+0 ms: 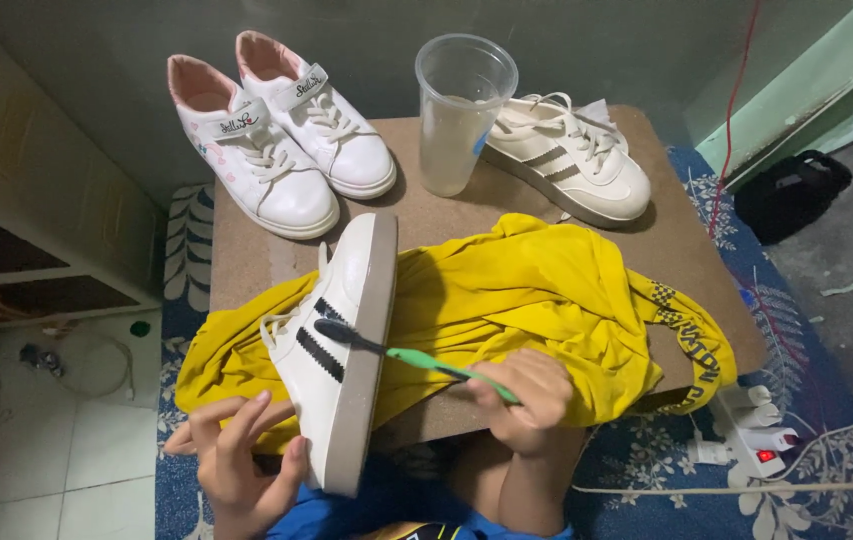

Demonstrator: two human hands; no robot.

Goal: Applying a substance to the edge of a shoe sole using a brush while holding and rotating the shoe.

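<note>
My left hand (240, 455) grips the heel end of a white sneaker (335, 345) with black side stripes, tipped on its side so the tan sole faces right. My right hand (525, 400) holds a green toothbrush (417, 359), and its dark bristle head rests against the sneaker's striped side. Under both lies a crumpled yellow cloth (517, 310) spread over the front of a brown board table (667, 235).
At the back of the table stand a pair of small white strap sneakers (282, 140), a clear plastic cup (459, 115) holding cloudy liquid, and a matching striped sneaker (572, 160). A white power strip (752, 430) and cables lie on the patterned blue mat at right.
</note>
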